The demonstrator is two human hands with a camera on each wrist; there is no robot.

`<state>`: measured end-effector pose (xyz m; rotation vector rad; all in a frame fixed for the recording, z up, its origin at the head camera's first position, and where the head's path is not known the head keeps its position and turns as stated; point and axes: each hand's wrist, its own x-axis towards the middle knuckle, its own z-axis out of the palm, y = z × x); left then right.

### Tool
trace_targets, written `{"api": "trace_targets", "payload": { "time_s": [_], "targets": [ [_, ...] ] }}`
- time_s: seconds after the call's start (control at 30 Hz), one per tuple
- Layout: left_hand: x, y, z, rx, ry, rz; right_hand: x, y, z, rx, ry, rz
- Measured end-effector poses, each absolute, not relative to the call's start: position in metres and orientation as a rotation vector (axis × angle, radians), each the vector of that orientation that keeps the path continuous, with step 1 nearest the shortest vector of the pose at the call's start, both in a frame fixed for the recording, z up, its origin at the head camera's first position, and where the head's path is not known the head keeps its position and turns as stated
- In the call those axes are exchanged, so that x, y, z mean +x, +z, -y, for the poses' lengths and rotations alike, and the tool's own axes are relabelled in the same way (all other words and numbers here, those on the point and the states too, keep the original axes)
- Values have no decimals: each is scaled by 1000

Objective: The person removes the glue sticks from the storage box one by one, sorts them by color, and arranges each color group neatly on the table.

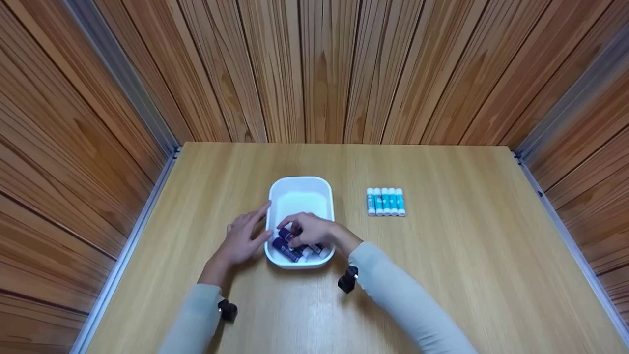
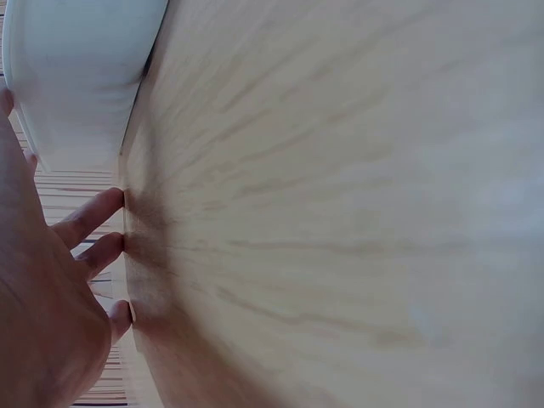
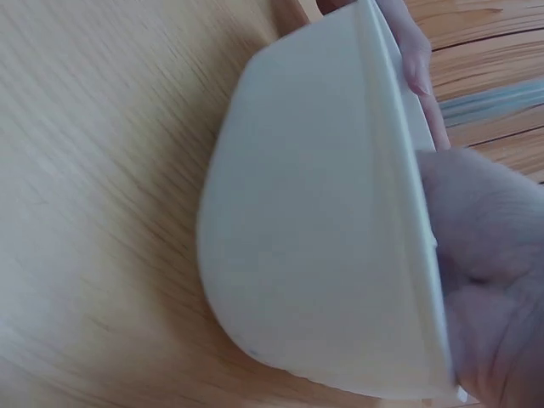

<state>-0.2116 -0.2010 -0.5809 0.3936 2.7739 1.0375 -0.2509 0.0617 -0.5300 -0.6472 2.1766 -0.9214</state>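
A white plastic bin [image 1: 300,191] stands on the table with several dark purple glue sticks [image 1: 285,250] lying in its near end. My right hand [image 1: 310,230] reaches over the bin's right side, and its thumb and index finger pinch one purple glue stick [image 1: 285,233]. In the right wrist view the bin's wall [image 3: 314,204] hides those fingertips. My left hand [image 1: 242,238] steadies the bin's left side, thumb and index fingertip at the rim. The left wrist view shows its other fingers [image 2: 92,214] extended down to the tabletop.
To the right of the bin, several turquoise glue sticks [image 1: 385,202] with white caps lie side by side in a neat row. Wood-plank walls [image 1: 324,73] with grey metal corner posts enclose the table [image 1: 471,255] at the back and sides.
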Motion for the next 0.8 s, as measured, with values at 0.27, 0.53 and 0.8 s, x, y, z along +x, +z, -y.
{"api": "trace_targets", "payload": {
  "time_s": [0.27,0.53,0.8],
  "targets": [
    [-210,-583,199,389,1057,-2764,-253,-519,-70,-548,-746,-2036],
    [-211,-582,199,394,1043,-2766,-254,-518,-67,-522,-781,-2066],
    [-211,-582,200,380,1030,-2777,-255,-526,-65,-606,-924,-2165]
  ]
}}
